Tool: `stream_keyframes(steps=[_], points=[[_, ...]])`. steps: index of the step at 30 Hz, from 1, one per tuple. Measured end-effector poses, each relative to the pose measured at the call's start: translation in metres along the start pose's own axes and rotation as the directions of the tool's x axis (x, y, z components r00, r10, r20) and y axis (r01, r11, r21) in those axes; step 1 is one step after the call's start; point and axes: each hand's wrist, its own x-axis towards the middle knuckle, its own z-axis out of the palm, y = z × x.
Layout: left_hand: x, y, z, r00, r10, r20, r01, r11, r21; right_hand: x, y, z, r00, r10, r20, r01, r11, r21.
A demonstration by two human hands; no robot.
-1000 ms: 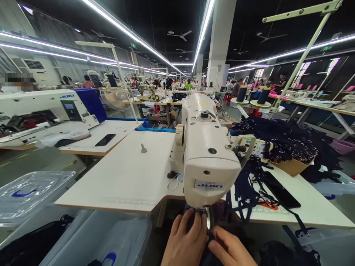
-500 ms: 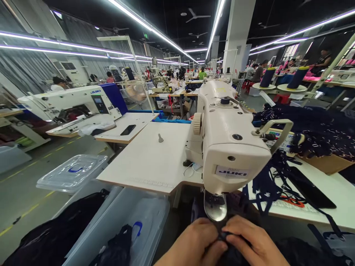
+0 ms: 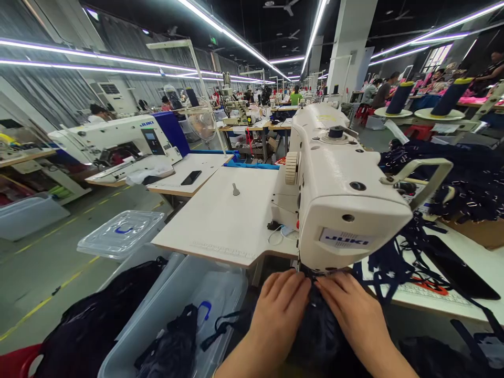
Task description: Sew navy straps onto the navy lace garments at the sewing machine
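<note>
A dark navy garment (image 3: 319, 328) hangs toward me from under the head of a white sewing machine (image 3: 350, 212). My left hand (image 3: 280, 307) is closed on the garment's left side, fingers together and tips close under the machine head. My right hand (image 3: 352, 310) is closed on the other side, its fingertips near the left ones. The fabric's upper edge runs between the two hands. The machine head and my fingers hide the needle and the exact grip points.
At lower left are a clear plastic bin (image 3: 220, 286) with dark garments and a clear lid (image 3: 122, 233). The white table (image 3: 212, 226) bears a small metal piece (image 3: 235, 190). Navy straps (image 3: 389, 262) and a black phone (image 3: 459, 265) lie at right.
Both hands have moved up and forward, bringing the garment from below the machine head to right under it. The shiny guard seen earlier is now hidden. The camera view has shifted slightly.
</note>
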Motion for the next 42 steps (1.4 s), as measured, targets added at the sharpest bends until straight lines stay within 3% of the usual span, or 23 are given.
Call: stream_keyframes(steps=[3, 6, 8, 13, 20, 28, 42], points=[[0.0, 0.004, 0.0, 0.981, 0.154, 0.12, -0.154, 0.988, -0.015, -0.007, 0.004, 0.009, 0.971, 0.22, 0.09, -0.233, 0.953, 0.191], [-0.001, 0.007, 0.004, 0.974, 0.104, 0.203, -0.105, 0.994, -0.005, -0.01, 0.009, 0.016, 0.864, 0.417, 0.283, -0.502, 0.764, 0.406], [-0.002, 0.009, 0.009, 0.98, 0.058, 0.188, -0.061, 0.998, 0.012, -0.009, 0.012, 0.018, 0.829, 0.453, 0.327, -0.559, 0.665, 0.496], [0.001, 0.015, 0.017, 0.987, -0.003, 0.158, -0.014, 0.995, 0.103, -0.002, 0.015, 0.016, 0.809, 0.507, 0.298, -0.58, 0.606, 0.545], [0.007, 0.021, 0.021, 0.992, -0.029, 0.124, 0.008, 0.986, 0.164, 0.003, 0.02, 0.019, 0.792, 0.534, 0.294, -0.609, 0.661, 0.438], [0.009, 0.024, 0.02, 0.995, -0.029, 0.1, 0.008, 0.979, 0.203, 0.001, 0.023, 0.024, 0.835, 0.494, 0.24, -0.549, 0.725, 0.416], [0.01, 0.028, 0.022, 0.999, -0.022, 0.024, 0.016, 0.977, 0.215, 0.002, 0.024, 0.022, 0.808, 0.515, 0.286, -0.589, 0.721, 0.365]])
